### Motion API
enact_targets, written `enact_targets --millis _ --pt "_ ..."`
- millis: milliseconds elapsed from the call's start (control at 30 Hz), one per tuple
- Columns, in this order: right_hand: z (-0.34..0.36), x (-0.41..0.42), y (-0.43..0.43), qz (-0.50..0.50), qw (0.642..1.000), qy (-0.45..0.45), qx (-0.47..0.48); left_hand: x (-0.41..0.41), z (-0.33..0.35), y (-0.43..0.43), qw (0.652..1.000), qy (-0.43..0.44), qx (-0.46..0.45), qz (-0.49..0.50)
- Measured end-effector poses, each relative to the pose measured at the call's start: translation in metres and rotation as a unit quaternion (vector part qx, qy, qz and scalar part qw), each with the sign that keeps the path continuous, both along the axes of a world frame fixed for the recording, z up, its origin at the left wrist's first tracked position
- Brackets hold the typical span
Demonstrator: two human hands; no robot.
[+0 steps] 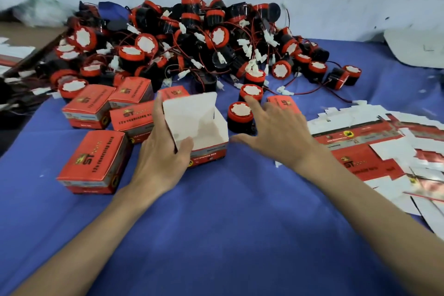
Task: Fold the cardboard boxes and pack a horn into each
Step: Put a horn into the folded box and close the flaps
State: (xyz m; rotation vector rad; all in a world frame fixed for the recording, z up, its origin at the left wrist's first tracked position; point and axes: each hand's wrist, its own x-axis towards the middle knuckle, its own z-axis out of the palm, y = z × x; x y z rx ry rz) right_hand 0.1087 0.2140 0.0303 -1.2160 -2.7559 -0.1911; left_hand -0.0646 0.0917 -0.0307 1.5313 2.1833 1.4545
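Box [200, 127], open and empty, is gripped by the left hand [161, 151]; right hand [276, 130] hovers spread beside a horn [239, 110].

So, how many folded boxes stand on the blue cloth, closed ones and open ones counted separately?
Closed red boxes: 6 (two partly hidden)
Open box: 1
Total: 7
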Motion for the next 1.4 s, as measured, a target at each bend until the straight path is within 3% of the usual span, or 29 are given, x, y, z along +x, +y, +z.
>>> enact_targets --millis 67,200,333,433,500,567,633,767,867,1033,1200,1300,1333,1400 --pt "-0.018 -0.015 0.011 0.004 0.999 0.031 -0.017 0.006 0.004 0.000 0.999 -0.017 0.036 -0.024" --pt "-0.031 -0.025 0.025 0.009 0.991 0.134 -0.012 0.006 -0.001 0.002 0.987 0.059 0.149 -0.021" --pt "-0.019 -0.002 0.005 0.062 0.943 0.327 0.011 0.003 0.004 0.000 0.995 0.036 0.060 -0.075" --pt "0.005 0.011 -0.019 0.192 0.887 0.419 -0.021 0.010 0.006 0.001 0.992 0.036 0.041 -0.114" --pt "0.013 0.013 -0.036 0.277 0.884 0.376 -0.007 0.019 0.004 -0.001 0.988 0.048 0.043 -0.141" --pt "0.013 0.010 -0.046 0.323 0.903 0.282 0.034 0.024 0.004 -0.005 0.983 0.038 0.053 -0.170" --pt "0.010 0.011 -0.050 0.313 0.919 0.229 0.065 0.028 0.008 -0.007 0.977 -0.005 0.058 -0.203" --pt "0.008 0.018 -0.048 0.269 0.932 0.229 0.080 0.030 0.016 -0.010 0.970 -0.090 0.067 -0.217" --pt "0.005 0.021 -0.049 0.262 0.948 0.149 0.101 0.031 0.019 -0.011 0.967 -0.150 0.059 -0.199" --pt "0.002 0.022 -0.053 0.237 0.970 -0.033 0.050 0.033 0.017 -0.015 0.972 -0.118 0.069 -0.193" --pt "0.007 0.027 -0.049 0.236 0.968 -0.072 0.033 0.046 0.013 -0.008 0.979 -0.106 0.016 -0.175" --pt "0.028 0.041 -0.046 0.246 0.968 -0.026 -0.040 0.046 0.014 -0.005 0.972 -0.123 -0.006 -0.199" --pt "0.035 0.049 -0.044 0.230 0.973 -0.009 -0.029 0.045 0.014 -0.004 0.972 -0.126 -0.012 -0.197" --pt "0.047 0.067 -0.040 0.119 0.991 -0.066 0.014 0.045 0.014 -0.002 0.973 -0.134 -0.021 -0.186"
